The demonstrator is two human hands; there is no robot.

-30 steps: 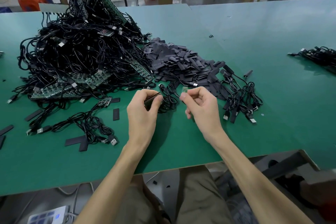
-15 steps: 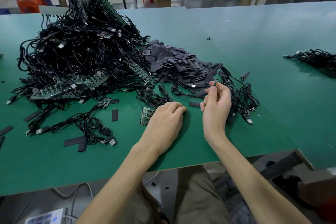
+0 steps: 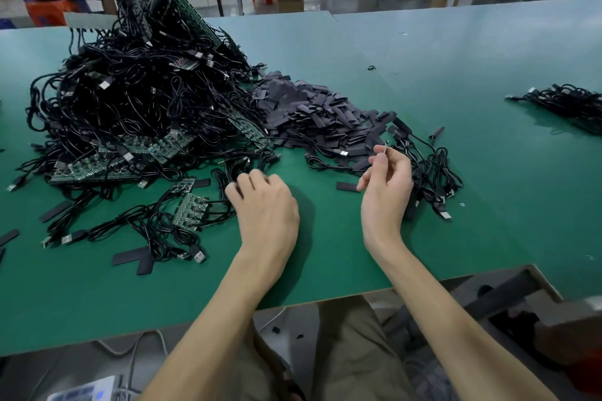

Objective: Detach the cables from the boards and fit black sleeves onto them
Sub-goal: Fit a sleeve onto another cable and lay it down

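The left hand (image 3: pixel 264 208) is laid with curled, blurred fingers on loose cables (image 3: pixel 224 174) beside a board (image 3: pixel 190 208); whether anything is gripped cannot be told. A cable end (image 3: pixel 386 147) is pinched by the right hand (image 3: pixel 386 185). Beyond, sleeves (image 3: pixel 319 114) are piled against the heap (image 3: pixel 136 91).

Factory workshop: long green benches (image 3: pixel 456 52), cable heaps (image 3: pixel 136 98).

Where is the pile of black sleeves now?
Head view: the sleeve pile lies mid-frame on the table, against the right side of the cable heap, just beyond the right hand.
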